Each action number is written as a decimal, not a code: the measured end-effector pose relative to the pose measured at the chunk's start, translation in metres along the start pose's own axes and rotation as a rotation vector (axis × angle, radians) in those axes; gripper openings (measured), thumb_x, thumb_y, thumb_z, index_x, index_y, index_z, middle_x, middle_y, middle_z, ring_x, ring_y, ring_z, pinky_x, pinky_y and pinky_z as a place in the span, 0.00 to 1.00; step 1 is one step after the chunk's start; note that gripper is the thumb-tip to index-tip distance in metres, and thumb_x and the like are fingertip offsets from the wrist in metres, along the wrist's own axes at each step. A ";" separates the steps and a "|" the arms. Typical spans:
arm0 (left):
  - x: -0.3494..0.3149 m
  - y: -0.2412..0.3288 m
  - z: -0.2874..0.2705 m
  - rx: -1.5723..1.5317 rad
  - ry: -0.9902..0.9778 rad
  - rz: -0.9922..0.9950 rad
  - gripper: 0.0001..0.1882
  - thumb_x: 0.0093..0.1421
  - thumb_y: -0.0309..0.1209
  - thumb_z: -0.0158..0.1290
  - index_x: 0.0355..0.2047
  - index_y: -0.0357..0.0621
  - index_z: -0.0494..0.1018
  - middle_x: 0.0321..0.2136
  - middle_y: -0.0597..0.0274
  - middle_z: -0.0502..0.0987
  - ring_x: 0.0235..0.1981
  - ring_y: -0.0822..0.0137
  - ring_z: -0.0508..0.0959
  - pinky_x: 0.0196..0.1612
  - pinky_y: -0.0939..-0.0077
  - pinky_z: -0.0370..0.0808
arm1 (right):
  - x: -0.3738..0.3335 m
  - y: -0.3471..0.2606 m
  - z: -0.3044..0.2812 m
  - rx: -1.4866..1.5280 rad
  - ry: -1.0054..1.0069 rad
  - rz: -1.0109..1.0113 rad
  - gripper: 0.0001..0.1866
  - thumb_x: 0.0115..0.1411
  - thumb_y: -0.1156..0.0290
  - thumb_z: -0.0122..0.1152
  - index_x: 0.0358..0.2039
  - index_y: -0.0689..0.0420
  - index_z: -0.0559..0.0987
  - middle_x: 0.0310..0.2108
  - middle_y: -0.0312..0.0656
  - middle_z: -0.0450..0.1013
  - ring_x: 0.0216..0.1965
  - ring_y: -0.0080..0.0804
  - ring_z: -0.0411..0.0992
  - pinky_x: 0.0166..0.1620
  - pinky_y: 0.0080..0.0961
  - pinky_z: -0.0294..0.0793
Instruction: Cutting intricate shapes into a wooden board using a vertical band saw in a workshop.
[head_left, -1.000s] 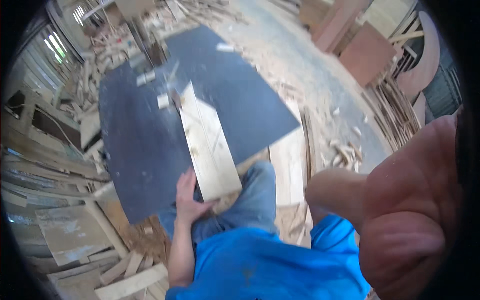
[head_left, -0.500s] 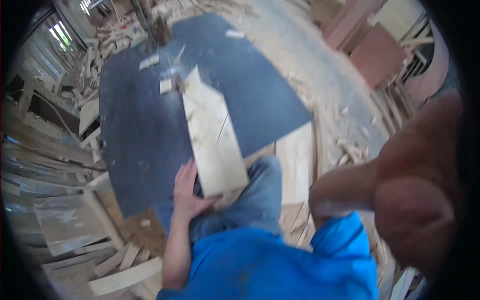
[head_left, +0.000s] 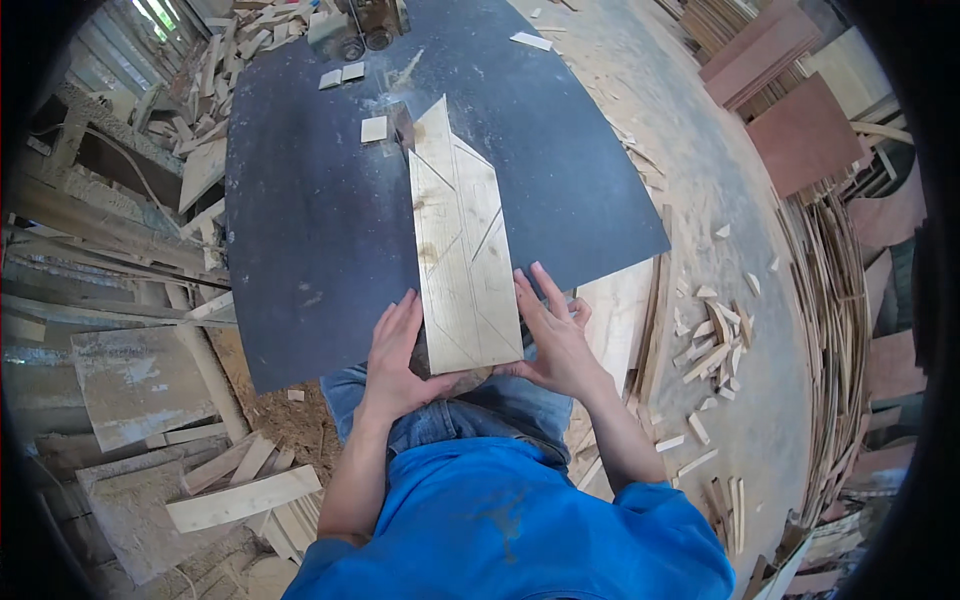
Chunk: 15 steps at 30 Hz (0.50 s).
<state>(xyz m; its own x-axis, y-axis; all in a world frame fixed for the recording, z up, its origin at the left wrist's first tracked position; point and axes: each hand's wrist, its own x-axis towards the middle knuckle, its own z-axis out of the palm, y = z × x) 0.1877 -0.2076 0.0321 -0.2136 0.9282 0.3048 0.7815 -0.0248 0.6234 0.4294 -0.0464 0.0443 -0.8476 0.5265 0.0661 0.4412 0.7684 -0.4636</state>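
A pale wooden board (head_left: 465, 290) with pencil lines, slanted cuts and a pointed, notched far end lies on the dark tabletop (head_left: 310, 240). My left hand (head_left: 398, 360) grips its near left corner, fingers along the left edge and thumb at the near end. My right hand (head_left: 560, 345) holds the near right corner the same way, some fingers spread over the side. A saw blade (head_left: 402, 125) stands up from the tabletop, close against the board's far left edge. Beside the blade lies a small square wood offcut (head_left: 374, 129).
Two small offcuts (head_left: 342, 75) and a dusty machine part (head_left: 360, 28) sit at the table's far side. A thin white strip (head_left: 531, 41) lies at the far right. Wood scraps (head_left: 715, 345) litter the floor at right, near stacked panels (head_left: 805, 130); more boards (head_left: 245, 497) lie at lower left.
My right hand has come down from close to the camera at the right onto the board's near right corner. My left hand stays at the near left corner. The whole view has shifted.
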 end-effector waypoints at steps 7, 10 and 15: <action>0.025 0.009 0.008 0.032 0.059 -0.087 0.63 0.46 0.50 0.79 0.76 0.33 0.61 0.71 0.33 0.68 0.74 0.40 0.66 0.75 0.44 0.60 | 0.030 0.019 -0.015 0.144 0.037 -0.048 0.63 0.53 0.50 0.80 0.81 0.59 0.55 0.80 0.52 0.55 0.81 0.46 0.51 0.59 0.50 0.52; 0.033 0.005 0.006 0.013 0.042 -0.112 0.63 0.45 0.50 0.80 0.76 0.33 0.61 0.71 0.32 0.68 0.74 0.40 0.66 0.75 0.44 0.59 | 0.037 0.015 -0.019 0.206 0.047 -0.017 0.61 0.55 0.54 0.80 0.81 0.60 0.55 0.78 0.53 0.58 0.81 0.44 0.53 0.58 0.50 0.53; 0.038 0.000 0.002 0.013 0.058 -0.121 0.63 0.45 0.47 0.79 0.76 0.35 0.61 0.71 0.34 0.68 0.73 0.39 0.68 0.75 0.47 0.60 | 0.048 0.011 -0.020 0.220 0.063 -0.011 0.60 0.55 0.54 0.80 0.81 0.59 0.55 0.77 0.53 0.61 0.79 0.45 0.55 0.57 0.47 0.53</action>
<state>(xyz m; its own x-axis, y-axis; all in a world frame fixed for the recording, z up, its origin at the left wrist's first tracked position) 0.1804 -0.1717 0.0421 -0.3401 0.9011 0.2691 0.7552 0.0911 0.6491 0.3990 -0.0056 0.0597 -0.8288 0.5457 0.1237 0.3517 0.6800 -0.6434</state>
